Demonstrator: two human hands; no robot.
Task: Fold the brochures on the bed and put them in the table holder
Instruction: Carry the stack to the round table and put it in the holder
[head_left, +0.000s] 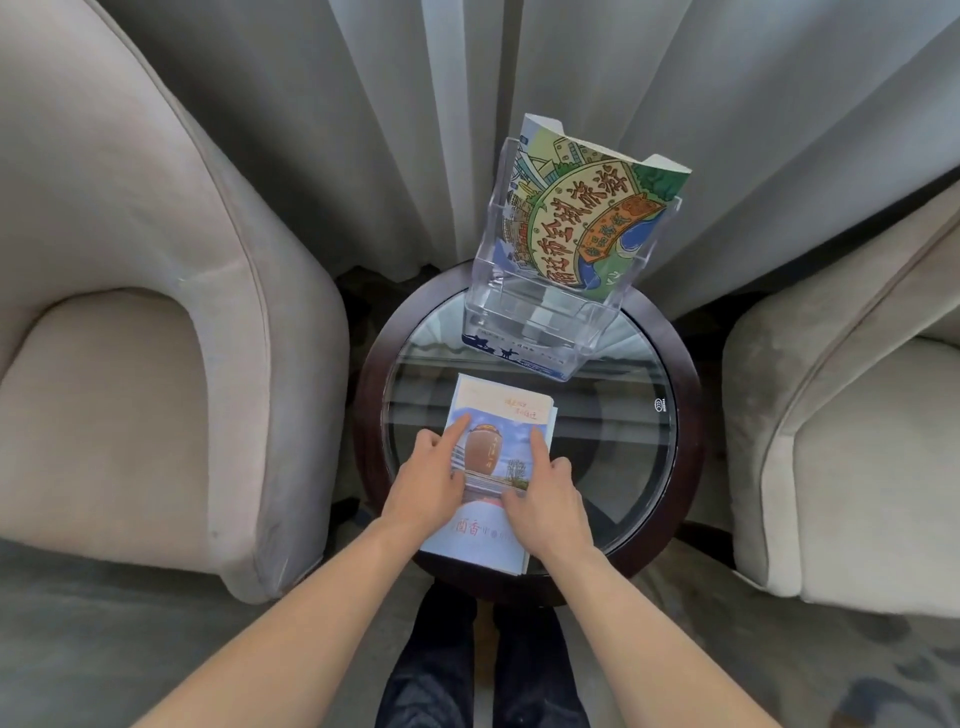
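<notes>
two pale armchairs fill the sides of the frame, one at the left (156, 364) and one at the right (857, 441), with grey curtains (389, 130) hanging across the top between them. in the middle sits the round glass-topped table (680, 431) with its dark wooden rim. on its far side, upper centre-right of the frame, stands the clear table holder (524, 317); a green illustrated brochure (582, 218) already stands upright in its back tier, and something blue-printed shows in the low front tier.

nearer me, centre of the frame, a folded brochure (498, 415) with a brown jar on the cover lies flat on the glass, its near end reaching the table's rim. whether it is one brochure or a small stack i cannot tell, though layered edges show along its right side.

my left hand (431, 483) rests on its left half, index finger stretched forward and pressing, the other fingers curled under. my right hand (545, 499) does the same on the right half. neither grips anything.

i judge i'm flattening the fold. next it needs pinching up by an edge, standing upright, and sliding into a free tier of the holder.
</notes>
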